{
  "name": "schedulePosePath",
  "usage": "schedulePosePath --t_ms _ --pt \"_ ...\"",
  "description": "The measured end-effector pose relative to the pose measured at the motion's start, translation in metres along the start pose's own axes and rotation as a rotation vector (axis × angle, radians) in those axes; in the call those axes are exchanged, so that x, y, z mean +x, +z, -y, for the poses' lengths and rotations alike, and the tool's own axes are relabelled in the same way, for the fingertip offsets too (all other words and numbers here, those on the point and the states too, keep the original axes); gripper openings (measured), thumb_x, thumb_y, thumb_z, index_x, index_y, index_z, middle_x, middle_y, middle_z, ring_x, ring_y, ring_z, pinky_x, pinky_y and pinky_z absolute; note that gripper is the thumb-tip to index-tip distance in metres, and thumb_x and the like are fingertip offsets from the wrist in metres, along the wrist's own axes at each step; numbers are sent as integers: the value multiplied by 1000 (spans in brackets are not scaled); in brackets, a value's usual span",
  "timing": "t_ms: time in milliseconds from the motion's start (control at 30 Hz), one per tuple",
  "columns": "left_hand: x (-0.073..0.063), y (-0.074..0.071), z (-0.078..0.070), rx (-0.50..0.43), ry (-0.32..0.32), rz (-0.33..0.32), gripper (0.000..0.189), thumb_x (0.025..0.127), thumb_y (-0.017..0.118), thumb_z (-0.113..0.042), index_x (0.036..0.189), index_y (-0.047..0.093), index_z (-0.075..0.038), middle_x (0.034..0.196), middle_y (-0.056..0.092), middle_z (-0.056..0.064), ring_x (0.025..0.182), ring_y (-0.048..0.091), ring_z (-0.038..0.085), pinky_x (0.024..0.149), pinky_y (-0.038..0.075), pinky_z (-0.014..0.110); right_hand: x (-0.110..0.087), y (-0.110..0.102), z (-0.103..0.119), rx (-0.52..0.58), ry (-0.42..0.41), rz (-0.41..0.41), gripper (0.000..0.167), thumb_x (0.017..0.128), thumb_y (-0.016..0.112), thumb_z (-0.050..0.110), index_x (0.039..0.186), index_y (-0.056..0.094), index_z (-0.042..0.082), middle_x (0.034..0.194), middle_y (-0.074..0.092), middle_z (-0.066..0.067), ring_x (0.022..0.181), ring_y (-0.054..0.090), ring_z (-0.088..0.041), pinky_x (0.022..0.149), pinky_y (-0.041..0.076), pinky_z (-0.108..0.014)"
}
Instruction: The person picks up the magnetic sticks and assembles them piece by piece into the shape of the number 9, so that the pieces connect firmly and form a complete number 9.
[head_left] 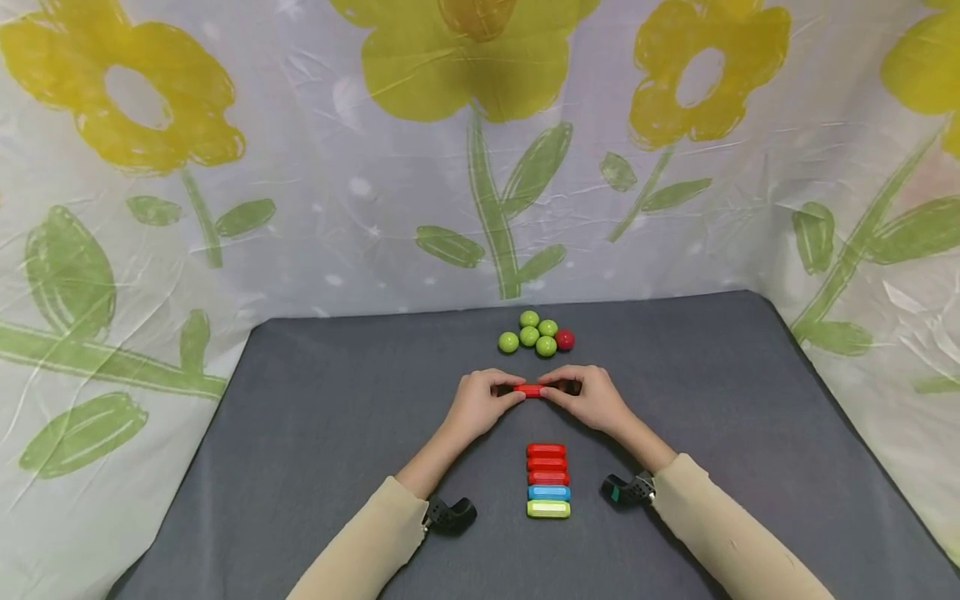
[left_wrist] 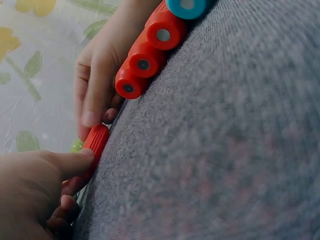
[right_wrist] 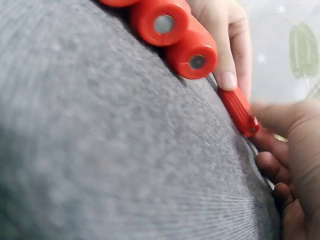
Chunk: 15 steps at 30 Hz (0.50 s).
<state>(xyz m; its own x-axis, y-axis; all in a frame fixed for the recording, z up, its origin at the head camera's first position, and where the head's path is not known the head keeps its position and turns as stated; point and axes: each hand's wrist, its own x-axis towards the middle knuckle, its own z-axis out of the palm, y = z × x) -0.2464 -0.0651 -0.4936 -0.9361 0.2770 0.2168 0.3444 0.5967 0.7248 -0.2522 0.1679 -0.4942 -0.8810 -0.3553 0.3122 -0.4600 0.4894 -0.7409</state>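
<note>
In the head view, a red magnetic rod (head_left: pixel 531 390) lies crosswise between both hands, low over the table. My left hand (head_left: pixel 478 407) pinches its left end between thumb and fingers. At the other end, my right hand (head_left: pixel 592 400) pinches it the same way, though the wrist views partly hide that grip. The ribbed side of this rod (left_wrist: pixel 96 142) shows in the left wrist view. Nearer the body lies a column of rods: three red rods (head_left: pixel 547 464), a blue rod (head_left: pixel 549 493) and a yellow-green rod (head_left: pixel 548 509). Round metal discs show in the rod ends.
Several green balls (head_left: pixel 528 336) and one red ball (head_left: pixel 565 339) sit grouped beyond the hands, near the back edge. A dark grey cloth (head_left: pixel 337 433) covers the table. A flower-printed curtain (head_left: pixel 315 208) hangs behind and along the sides. Black wrist cameras (head_left: pixel 452 517) hang below the sleeves.
</note>
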Motion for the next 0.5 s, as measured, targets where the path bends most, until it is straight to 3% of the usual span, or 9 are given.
schedulePosePath --t_ms 167,267,367,500 --pt "-2 -2 -1 -16 9 -5 21 93 84 -18 113 85 -12 105 80 6 61 49 7 59 40 24 0 -4 -6 80 41 -220 22 92 86 18 112 82 7 96 78 -6 72 61 -16 61 45 -23" --pt "-2 -2 -1 -22 10 -4 21 93 85 -18 113 85 -12 104 79 6 61 48 7 59 40 23 5 -8 -15 43 108 -346 34 93 85 22 122 77 7 111 75 -11 89 63 -24 69 45 -27" --pt "-3 -2 -1 -29 10 -1 21 93 85 -17 112 85 -11 102 79 5 60 48 6 57 40 23 14 -14 -23 -30 170 -345 52 94 85 26 139 68 7 131 68 -15 108 60 -32 83 47 -39" --pt "-2 -2 -1 -39 9 -4 20 92 85 -17 112 85 -11 103 79 6 59 48 7 57 39 23 28 -22 -33 -91 198 -248 68 93 85 29 151 58 5 145 62 -17 123 55 -37 102 44 -54"
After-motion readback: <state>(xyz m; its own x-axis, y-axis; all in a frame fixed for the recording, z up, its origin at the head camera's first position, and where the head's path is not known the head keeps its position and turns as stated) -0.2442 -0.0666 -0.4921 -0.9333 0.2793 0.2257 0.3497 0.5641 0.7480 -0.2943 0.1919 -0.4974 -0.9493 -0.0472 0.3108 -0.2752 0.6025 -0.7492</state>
